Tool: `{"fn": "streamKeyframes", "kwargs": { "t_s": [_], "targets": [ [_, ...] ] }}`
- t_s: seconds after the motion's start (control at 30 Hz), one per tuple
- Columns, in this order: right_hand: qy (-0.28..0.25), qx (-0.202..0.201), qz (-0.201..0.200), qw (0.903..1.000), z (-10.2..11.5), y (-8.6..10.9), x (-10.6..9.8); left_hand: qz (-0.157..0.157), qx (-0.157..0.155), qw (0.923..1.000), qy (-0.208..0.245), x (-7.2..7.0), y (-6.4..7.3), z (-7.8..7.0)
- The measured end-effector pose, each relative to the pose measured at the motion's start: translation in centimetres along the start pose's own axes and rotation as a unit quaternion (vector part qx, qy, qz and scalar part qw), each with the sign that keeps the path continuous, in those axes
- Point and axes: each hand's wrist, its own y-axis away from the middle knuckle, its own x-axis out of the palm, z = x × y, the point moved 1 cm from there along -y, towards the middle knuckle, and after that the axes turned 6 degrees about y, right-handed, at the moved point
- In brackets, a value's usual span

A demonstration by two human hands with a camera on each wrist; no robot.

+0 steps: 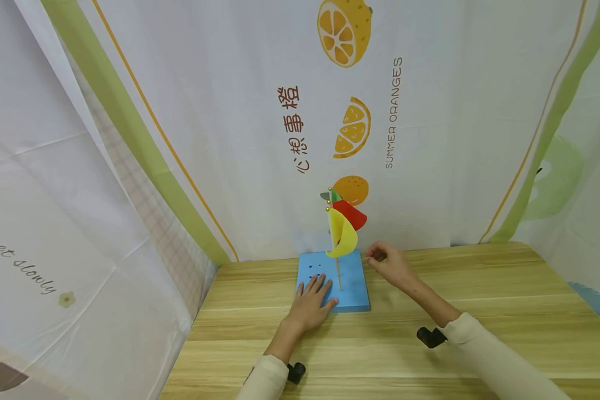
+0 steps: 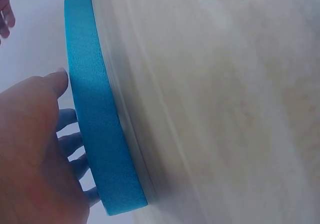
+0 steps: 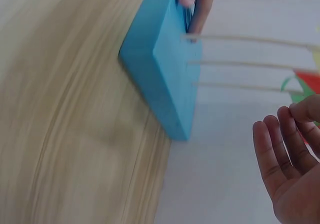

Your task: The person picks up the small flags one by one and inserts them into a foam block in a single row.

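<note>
A blue foam block lies on the table with thin wooden sticks standing in its top. Curved sheets sit on the sticks: a yellow one in front, a red one behind it and a green one further back. My left hand rests on the block's near left part, fingers spread over the top face. To the right of the block my right hand hovers with loosely bent fingers, thumb close against the index fingertip. Nothing shows between those fingers.
Dark holes dot the left part of the block. A wooden table extends around it, backed by a white curtain with orange prints. Black wrist mounts sit under both sleeves.
</note>
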Motion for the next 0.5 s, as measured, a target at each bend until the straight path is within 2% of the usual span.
{"fn": "streamKeyframes", "kwargs": {
  "t_s": [0.3,0.5],
  "targets": [
    [0.005,0.003,0.007,1.0,-2.1,0.6,-3.6,-0.042,0.009,0.9991,0.005,-0.5,-0.5,0.6],
    [0.059,0.016,0.0,0.9981,-2.9,1.0,-5.9,-0.095,0.007,0.9952,0.02,-1.4,-1.1,1.2]
  ]
}}
